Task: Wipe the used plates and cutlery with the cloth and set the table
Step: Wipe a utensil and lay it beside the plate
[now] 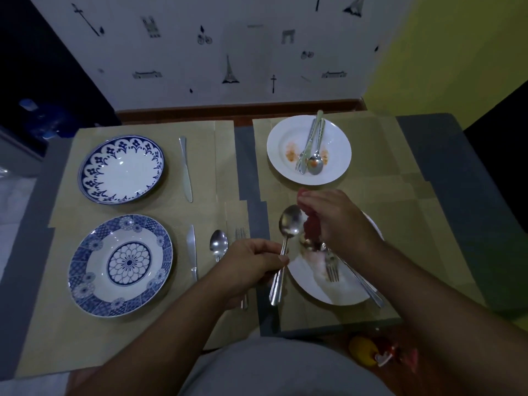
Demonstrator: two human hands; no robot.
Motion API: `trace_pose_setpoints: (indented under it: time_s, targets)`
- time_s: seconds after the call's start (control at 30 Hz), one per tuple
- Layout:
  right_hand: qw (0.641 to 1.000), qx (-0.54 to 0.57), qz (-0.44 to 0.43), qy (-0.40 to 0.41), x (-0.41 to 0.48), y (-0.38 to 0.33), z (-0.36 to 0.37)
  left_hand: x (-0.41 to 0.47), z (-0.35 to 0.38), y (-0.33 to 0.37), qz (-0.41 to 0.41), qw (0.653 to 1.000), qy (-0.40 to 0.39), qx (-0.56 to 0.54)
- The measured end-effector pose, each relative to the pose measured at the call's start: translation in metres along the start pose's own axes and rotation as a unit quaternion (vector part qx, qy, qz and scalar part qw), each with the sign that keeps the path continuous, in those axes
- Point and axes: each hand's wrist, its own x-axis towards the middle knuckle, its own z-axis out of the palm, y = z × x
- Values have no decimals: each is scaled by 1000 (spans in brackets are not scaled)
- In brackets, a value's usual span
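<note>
Two hands work low in the centre of the frame, above the table (468, 212). The left hand (251, 267) is clenched around the handle of a spoon (285, 247), holding it upright with the bowl toward the top of the frame. The right hand (340, 221), just right of that bowl, grasps a bunched red cloth (310, 228) that sits against the spoon's bowl. Beneath the right hand and forearm lies a white plate (323, 290) carrying a fork (332, 267) and another long utensil, partly hidden by the arm.

At lower left sits a blue patterned plate (85, 270) with a flower at its centre; to its right lie a knife (192, 250) and a second spoon (218, 244), and a second fork (241, 232) is half covered by the left hand.

Farther up on the left, a blue-rimmed plate (94, 167) rests on a tan placemat (200, 132) with a single knife (185, 167) to its right.

At upper right, a stained white plate (280, 138) shows orange smears and holds a crossed bundle of cutlery (311, 147), a spoon bowl among it.

Beyond the table, across the top of the frame, hangs a pale wall covering (200, 52) printed with small landmark drawings.
</note>
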Motion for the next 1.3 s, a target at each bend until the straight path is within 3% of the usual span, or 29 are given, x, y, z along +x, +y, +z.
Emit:
trace_pose_setpoints:
  time_s: [0.13, 0.6, 0.93, 1.3]
  targets:
    - [999, 26, -9, 44, 5, -5, -5, -1, -5, 2, 5, 999, 14, -31]
    - [993, 110, 39, 11, -8, -7, -14, 1, 2, 4, 21, 994, 77, -74]
    - [993, 114, 24, 9, -8, -1, -18, -6, 17, 21, 125, 963, -14, -237]
    - [992, 121, 21, 15, -2, 5, -19, -4, 17, 17, 235, 951, -92, -180]
